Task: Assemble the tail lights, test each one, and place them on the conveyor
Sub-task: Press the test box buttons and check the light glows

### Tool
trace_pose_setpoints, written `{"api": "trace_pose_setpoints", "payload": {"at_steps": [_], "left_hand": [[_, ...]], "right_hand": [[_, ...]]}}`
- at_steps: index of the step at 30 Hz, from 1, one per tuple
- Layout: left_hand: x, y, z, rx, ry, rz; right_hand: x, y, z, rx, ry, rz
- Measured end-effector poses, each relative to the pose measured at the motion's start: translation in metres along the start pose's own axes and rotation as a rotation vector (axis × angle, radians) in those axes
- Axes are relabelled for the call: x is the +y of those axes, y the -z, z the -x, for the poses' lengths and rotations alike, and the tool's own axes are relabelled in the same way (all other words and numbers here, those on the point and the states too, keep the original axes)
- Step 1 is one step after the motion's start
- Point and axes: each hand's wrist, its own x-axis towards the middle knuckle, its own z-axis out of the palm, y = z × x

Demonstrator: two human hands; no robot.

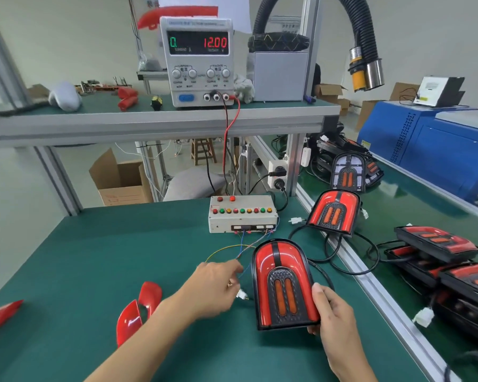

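A red and black tail light [283,283] stands tilted on the green bench, lens facing me. My right hand [333,315] grips its lower right edge, thumb on the lens rim. My left hand [218,282] reaches in from the left and holds a small white connector [242,294] on thin wires just left of the light. Those wires run up to the beige test box [242,215] with its rows of coloured buttons. A second assembled tail light [334,212] lies on the bench's right rail, its black cable looping beside it.
The power supply [198,62] on the upper shelf reads 12.00 V. Loose red lens shells [140,307] lie at the left. On the conveyor [392,205] to the right sit a stack of tail lights [447,266] and an unlensed one [348,173]. A black hose [366,37] hangs overhead.
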Motion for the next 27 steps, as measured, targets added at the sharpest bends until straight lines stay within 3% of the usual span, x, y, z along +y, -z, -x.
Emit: {"api": "trace_pose_setpoints", "payload": {"at_steps": [5, 12, 14, 16, 18, 20, 27], "left_hand": [[-0.006, -0.004, 0.01, -0.007, -0.089, -0.339], [-0.01, -0.004, 0.018, 0.104, -0.19, -0.218], [-0.012, -0.003, 0.02, 0.117, -0.237, -0.172], [-0.012, -0.001, 0.019, 0.115, -0.267, -0.125], [-0.011, 0.001, 0.018, 0.114, -0.287, -0.082], [-0.01, 0.003, 0.017, 0.12, -0.302, -0.025], [-0.008, 0.008, 0.019, 0.141, -0.318, 0.096]], "right_hand": [[-0.001, 0.0, 0.001, 0.036, -0.006, 0.066], [-0.016, 0.007, 0.004, 0.111, -0.012, 0.434], [-0.019, 0.007, 0.007, 0.256, 0.091, 0.82], [-0.022, -0.002, 0.011, 0.358, 0.364, 0.995], [-0.028, -0.02, 0.017, 0.265, 0.665, 1.048], [-0.033, -0.042, 0.02, 0.071, 0.8, 1.169], [-0.053, -0.085, 0.001, -0.22, 0.804, 1.54]]}}
